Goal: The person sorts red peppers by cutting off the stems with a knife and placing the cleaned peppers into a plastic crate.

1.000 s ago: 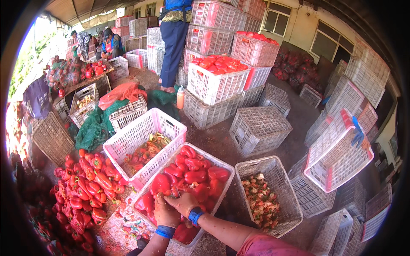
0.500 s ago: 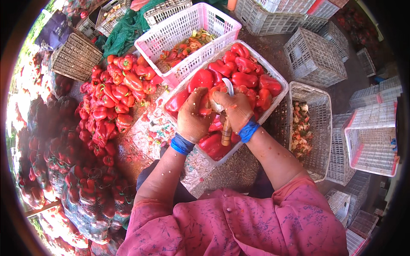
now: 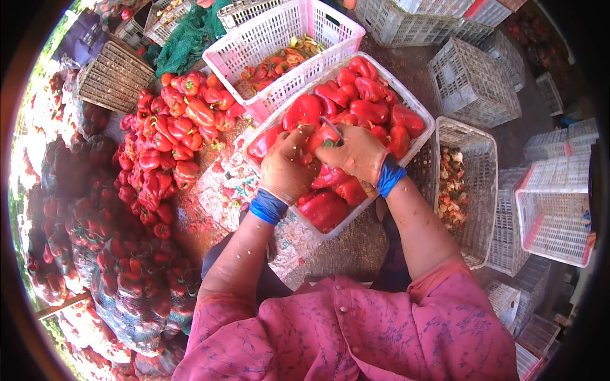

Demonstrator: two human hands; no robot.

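Observation:
Gloved in tan and banded in blue at the wrist, my left hand point(image 3: 287, 166) is closed round a red bell pepper point(image 3: 323, 135), partly hidden by the fingers. My right hand point(image 3: 359, 155), gloved alike, grips a small knife point(image 3: 331, 125). Its blade lies against the pepper; most of the handle is covered by the palm. A bit of green shows by the right fingertips. Both hands are above a white crate point(image 3: 422, 140) filled with red peppers point(image 3: 323, 210).
Beyond it, a pink-and-white crate point(image 3: 223, 58) holds pepper scraps. Left are a heap of peppers point(image 3: 166, 143) and stuffed net sacks point(image 3: 136, 286). A grey crate point(image 3: 478, 184) of pale cores stands right, near stacked crates point(image 3: 473, 82).
My right hand has turned, swinging the knife's handle from below the hand to under the palm. A pale cut part between my hands no longer shows. The view has shifted slightly.

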